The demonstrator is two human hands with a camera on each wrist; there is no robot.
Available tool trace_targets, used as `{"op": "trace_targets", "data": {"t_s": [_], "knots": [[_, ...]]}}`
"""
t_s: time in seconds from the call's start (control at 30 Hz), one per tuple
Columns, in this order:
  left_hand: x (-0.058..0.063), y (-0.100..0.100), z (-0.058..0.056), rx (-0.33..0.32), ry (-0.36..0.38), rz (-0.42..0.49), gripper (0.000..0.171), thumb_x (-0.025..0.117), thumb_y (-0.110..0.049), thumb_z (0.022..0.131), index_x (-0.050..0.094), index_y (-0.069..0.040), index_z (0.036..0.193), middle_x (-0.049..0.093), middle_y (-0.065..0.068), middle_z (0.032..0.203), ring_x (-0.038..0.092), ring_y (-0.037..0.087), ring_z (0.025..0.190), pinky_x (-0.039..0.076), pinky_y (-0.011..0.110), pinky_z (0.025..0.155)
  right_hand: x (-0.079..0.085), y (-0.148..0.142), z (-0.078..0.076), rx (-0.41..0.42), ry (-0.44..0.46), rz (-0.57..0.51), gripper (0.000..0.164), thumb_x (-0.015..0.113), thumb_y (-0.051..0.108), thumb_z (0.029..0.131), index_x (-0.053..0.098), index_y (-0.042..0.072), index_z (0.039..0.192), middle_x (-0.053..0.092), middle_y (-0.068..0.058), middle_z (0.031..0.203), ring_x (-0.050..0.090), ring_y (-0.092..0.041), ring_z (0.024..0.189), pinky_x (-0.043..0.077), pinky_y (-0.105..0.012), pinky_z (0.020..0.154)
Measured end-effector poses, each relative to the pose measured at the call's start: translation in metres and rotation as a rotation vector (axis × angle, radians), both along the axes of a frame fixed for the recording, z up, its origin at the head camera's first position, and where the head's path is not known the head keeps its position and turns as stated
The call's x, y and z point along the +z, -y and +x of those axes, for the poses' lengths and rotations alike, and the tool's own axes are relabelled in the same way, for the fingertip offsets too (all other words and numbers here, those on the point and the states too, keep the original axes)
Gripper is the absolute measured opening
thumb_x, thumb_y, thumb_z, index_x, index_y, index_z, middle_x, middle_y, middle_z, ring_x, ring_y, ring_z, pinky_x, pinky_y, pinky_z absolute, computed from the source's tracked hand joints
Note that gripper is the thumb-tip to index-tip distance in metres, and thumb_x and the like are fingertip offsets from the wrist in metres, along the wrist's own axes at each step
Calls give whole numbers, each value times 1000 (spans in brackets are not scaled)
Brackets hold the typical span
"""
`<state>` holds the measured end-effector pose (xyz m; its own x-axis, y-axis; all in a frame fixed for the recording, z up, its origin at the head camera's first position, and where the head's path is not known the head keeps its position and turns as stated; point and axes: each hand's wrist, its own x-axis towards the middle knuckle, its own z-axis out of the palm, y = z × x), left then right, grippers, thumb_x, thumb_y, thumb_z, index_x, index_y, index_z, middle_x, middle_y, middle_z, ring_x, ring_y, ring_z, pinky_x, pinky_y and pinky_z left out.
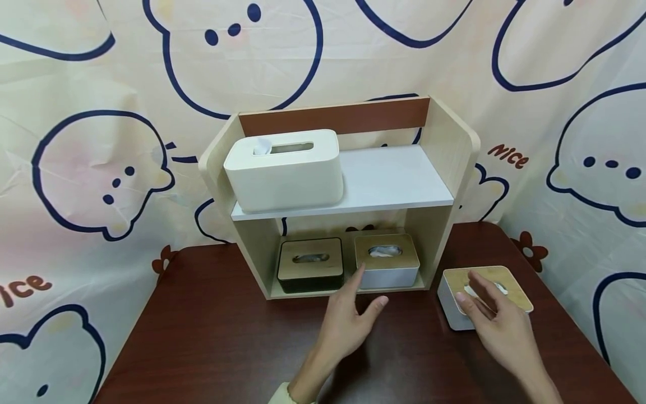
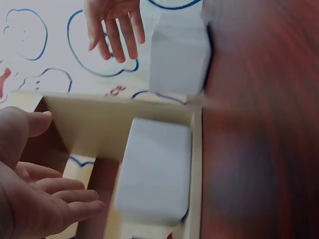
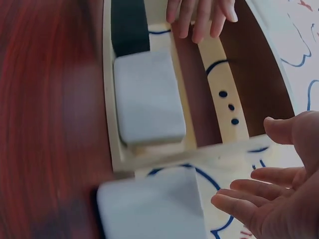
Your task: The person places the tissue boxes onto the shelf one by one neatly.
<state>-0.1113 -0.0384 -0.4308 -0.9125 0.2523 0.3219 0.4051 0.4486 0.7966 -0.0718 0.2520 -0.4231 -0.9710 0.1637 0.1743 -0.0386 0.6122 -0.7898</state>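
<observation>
My left hand (image 1: 348, 320) hovers in front of the shelf's lower level, fingers spread and holding nothing. Behind its fingertip is a tissue box with white sides and a wooden lid (image 1: 406, 258). A similar white tissue box (image 1: 456, 308) sits on the table right of the shelf. Over that box's lid is my right hand (image 1: 504, 331), thumb and fingers apart. From the right wrist camera, my right hand (image 3: 279, 194) looks separate from the box (image 3: 154, 211). In the left wrist view, my left hand (image 2: 45, 199) is beside the shelved white box (image 2: 154, 169).
A two-level wooden shelf (image 1: 439, 241) stands at the back of the dark red-brown table (image 1: 212, 342). Its upper board carries a large cream tissue box (image 1: 287, 179). On the lower level, a dark tissue box with a wooden lid (image 1: 310, 269) stands left of the white one. Cartoon-printed cloth (image 1: 363, 62) hangs behind.
</observation>
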Motion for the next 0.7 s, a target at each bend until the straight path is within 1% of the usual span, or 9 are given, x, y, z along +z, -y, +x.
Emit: {"op": "trace_targets", "data": {"t_s": [0.07,0.17,0.23,0.37,0.4,0.43,0.57,0.63,0.7], "knots": [[-3,-9,-1,-22,-5,-10,76,71,-39,105,43,4,161,50,21,163,51,34,151,46,55,121,-2,-8,2,-30,12,38,68,71,41,105,49,10,162,56,-27,157,64,15,112,46,4,76],[-7,-23,-2,-52,-2,-13,75,70,-39,105,43,5,161,50,21,163,52,35,150,47,53,121,-3,-18,5,-87,34,117,71,71,45,104,49,8,161,58,-31,152,75,-23,121,40,5,72],[-10,-31,-3,-69,14,-12,76,70,-40,106,42,3,162,49,19,165,51,34,151,48,52,121,-5,-25,7,-130,44,173,74,71,46,104,48,5,161,59,-35,148,69,-49,124,48,-6,73],[-14,-47,-1,-94,52,-4,81,71,-43,105,38,1,165,46,17,167,49,32,152,47,50,122,-9,-38,8,-214,48,245,80,74,45,102,45,3,163,65,-36,138,69,-50,107,53,-36,70],[-14,-51,-1,-100,70,-2,83,71,-44,104,35,0,166,43,16,169,47,31,154,46,49,124,-10,-41,7,-229,50,257,82,75,46,101,43,3,163,64,-36,139,67,-47,100,51,-41,68],[-15,-55,0,-105,83,-1,86,71,-45,104,33,-1,167,40,16,171,45,31,155,44,48,125,-11,-45,7,-242,59,268,85,75,47,101,41,3,165,62,-36,142,65,-43,94,48,-38,64],[-19,-70,1,-124,168,13,97,72,-49,102,21,-4,171,25,12,177,32,28,162,35,48,131,-16,-61,5,-224,121,259,99,72,52,101,22,1,170,41,-37,163,61,-54,118,57,-60,86],[-21,-77,2,-128,206,13,101,72,-51,102,16,-6,172,19,11,179,28,28,164,32,48,132,-19,-70,4,-191,156,244,106,71,53,101,13,0,171,26,-39,168,45,-64,139,46,-78,101],[-24,-84,3,-130,239,13,103,73,-51,101,15,-7,173,16,10,180,26,28,165,32,48,132,-23,-79,3,-154,194,234,111,71,54,101,5,-1,171,19,-41,169,31,-68,146,35,-85,105]]}}
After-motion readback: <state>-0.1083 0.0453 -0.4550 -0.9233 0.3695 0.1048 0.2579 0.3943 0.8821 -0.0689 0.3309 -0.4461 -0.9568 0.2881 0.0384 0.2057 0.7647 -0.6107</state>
